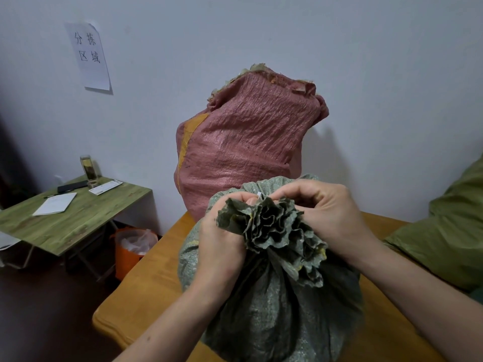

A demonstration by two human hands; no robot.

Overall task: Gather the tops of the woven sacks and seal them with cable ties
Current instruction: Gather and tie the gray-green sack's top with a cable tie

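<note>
Head view: grey-green woven sack (274, 309) stands on orange wooden table (146, 278), close to the camera, top gathered into a ruffled bunch. Left hand (222, 244) curled tight round the neck just under the ruffle. Right hand (321, 212) curled over the bunch's far side, fingertips pinching a small white strip (260, 195), mostly hidden. Pink-red woven sack (248, 147) stands behind, against the wall, top ungathered. Olive-green sack (449, 231) lies at right.

Paper sign (88, 54) on wall; side table (78, 231) w/ glass jar (87, 169), papers (55, 204); orange bin (130, 246) nr it.
</note>
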